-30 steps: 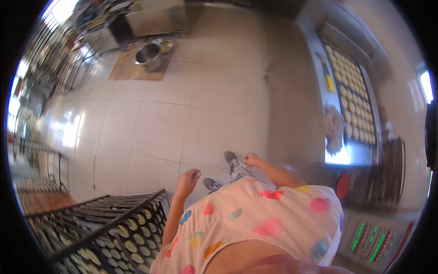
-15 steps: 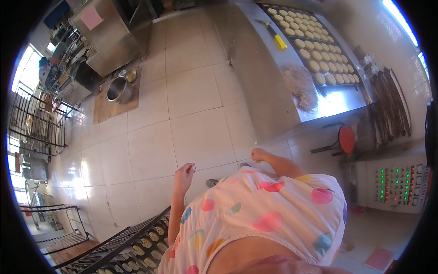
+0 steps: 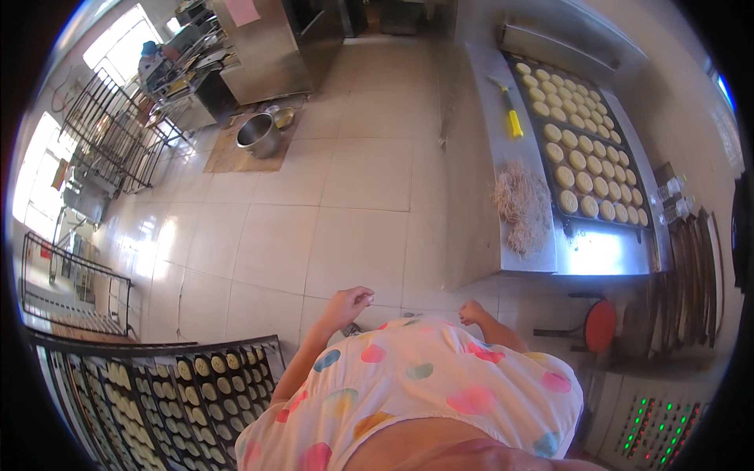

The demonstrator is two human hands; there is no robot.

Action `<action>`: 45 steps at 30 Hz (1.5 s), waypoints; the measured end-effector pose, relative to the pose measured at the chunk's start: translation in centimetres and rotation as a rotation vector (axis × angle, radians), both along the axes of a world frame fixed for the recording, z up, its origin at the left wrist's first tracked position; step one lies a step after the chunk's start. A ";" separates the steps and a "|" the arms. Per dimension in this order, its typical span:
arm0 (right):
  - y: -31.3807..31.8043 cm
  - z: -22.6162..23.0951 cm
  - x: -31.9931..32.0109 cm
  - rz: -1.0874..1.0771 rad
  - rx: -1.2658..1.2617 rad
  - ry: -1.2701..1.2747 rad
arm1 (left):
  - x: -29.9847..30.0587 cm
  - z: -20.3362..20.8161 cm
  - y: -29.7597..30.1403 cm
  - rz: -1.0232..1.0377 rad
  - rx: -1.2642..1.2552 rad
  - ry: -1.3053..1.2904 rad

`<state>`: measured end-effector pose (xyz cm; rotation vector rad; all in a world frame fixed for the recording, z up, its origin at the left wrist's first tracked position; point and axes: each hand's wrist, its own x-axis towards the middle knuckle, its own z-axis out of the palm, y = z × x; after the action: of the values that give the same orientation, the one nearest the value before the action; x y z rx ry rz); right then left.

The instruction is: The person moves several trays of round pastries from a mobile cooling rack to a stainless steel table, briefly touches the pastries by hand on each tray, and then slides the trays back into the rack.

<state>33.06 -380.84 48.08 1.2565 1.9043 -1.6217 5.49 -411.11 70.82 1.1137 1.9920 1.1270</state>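
Both my hands hang in front of my spotted apron, over the tiled floor (image 3: 361, 243). My left hand (image 3: 348, 308) has its fingers curled in, and I see nothing in it. My right hand (image 3: 472, 312) is closed in a loose fist, also with nothing showing. Nearest to the right hand is the front corner of a steel counter (image 3: 479, 243). On the counter are two dark trays of round pale pastries (image 3: 585, 184), a yellow-handled tool (image 3: 514, 123) and a shaggy fibre bundle (image 3: 522, 208).
A rack (image 3: 188, 345) filled with trays of pastries stands at my lower left. Farther off are a steel pot (image 3: 259, 135) on a board, empty racks (image 3: 110, 125) and a person (image 3: 149, 63). At right are a red round stool (image 3: 600, 326) and a control panel (image 3: 660, 428).
My view has shifted, so the counter sits lower and farther right, and more of the pastry rack shows at lower left. Both hands stay curled before me.
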 end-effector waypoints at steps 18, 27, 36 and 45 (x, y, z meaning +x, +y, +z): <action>2.3 2.7 -9.5 0.029 0.193 -0.097 | 3.6 0.7 -8.6 0.300 -0.140 0.219; -1.4 3.4 -19.9 0.024 -0.117 0.074 | -1.5 -0.8 -11.8 0.315 -0.148 0.188; -5.9 1.5 -25.7 0.172 0.075 -0.021 | -13.6 -3.5 -15.1 0.189 -0.137 0.138; -10.9 -5.3 -31.3 0.152 0.004 -0.048 | -29.4 -5.2 -18.7 0.105 -0.123 0.112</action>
<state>1.73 -391.74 42.79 1.1131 1.9244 -1.4985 -23.94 -429.85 65.64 1.0392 2.1974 0.9988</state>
